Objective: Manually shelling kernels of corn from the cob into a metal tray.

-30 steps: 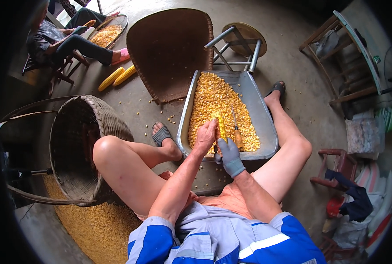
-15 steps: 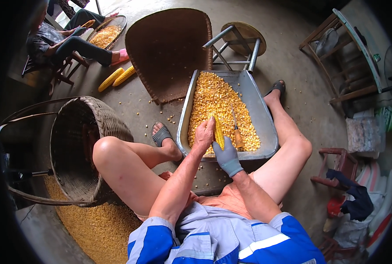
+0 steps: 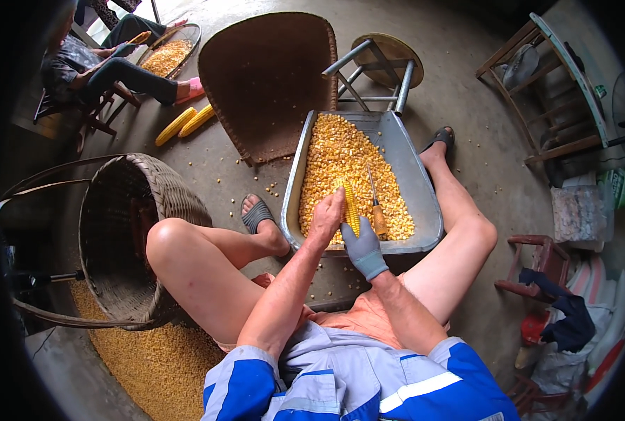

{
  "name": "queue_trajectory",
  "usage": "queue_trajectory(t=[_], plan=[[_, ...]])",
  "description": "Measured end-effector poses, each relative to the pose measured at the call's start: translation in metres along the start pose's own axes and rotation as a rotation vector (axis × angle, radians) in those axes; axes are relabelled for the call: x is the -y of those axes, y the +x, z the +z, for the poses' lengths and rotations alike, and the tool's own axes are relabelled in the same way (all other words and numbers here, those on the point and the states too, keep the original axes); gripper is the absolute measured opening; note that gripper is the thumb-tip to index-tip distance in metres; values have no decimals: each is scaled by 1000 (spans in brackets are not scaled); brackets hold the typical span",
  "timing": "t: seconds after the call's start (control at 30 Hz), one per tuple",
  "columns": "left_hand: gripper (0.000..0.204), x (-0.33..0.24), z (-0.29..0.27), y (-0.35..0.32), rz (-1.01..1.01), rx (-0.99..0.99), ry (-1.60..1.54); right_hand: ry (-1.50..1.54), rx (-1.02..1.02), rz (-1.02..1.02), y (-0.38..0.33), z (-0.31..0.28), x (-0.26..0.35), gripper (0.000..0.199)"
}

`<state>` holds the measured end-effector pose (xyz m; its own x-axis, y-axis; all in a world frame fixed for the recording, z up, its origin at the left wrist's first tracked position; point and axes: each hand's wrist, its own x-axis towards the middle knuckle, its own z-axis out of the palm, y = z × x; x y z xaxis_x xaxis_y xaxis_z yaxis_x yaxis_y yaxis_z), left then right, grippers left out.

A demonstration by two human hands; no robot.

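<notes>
An ear of corn [image 3: 351, 202] stands tilted over a grey metal trough [image 3: 431, 223] heaped with loose kernels [image 3: 337, 151]. My right hand [image 3: 362, 247], in a grey glove, grips the ear's lower end. Bare and closed, my left hand [image 3: 328, 214] presses against the ear's left side; its fingertips are partly hidden. A tool with a wooden handle [image 3: 379, 220] and a thin metal shaft lies on the kernels just right of the ear.
A wicker basket [image 3: 182, 203] lies tipped at left beside a kernel pile [image 3: 158, 365]. Two ears of corn [image 3: 175, 126] lie on the floor near a seated person [image 3: 81, 70]. Beyond the trough are a large woven tray [image 3: 267, 77] and an overturned stool [image 3: 389, 59]. A small stool [image 3: 537, 263] stands right.
The ear of corn has shifted slightly right and turned a little in my hands, showing more of its upper end. Both hands have moved only slightly.
</notes>
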<state>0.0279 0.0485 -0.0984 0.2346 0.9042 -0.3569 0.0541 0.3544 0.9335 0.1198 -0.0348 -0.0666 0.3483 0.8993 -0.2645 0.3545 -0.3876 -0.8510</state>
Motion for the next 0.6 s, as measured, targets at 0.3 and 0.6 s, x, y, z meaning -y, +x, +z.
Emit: queue_trajectory(t=[0.3, 0.6], plan=[[38, -1, -1, -4, -45, 147, -84, 391, 193, 270, 10, -10, -2, 23], [35, -14, 12, -13, -19, 76, 17, 73, -30, -34, 10, 2, -19, 28]])
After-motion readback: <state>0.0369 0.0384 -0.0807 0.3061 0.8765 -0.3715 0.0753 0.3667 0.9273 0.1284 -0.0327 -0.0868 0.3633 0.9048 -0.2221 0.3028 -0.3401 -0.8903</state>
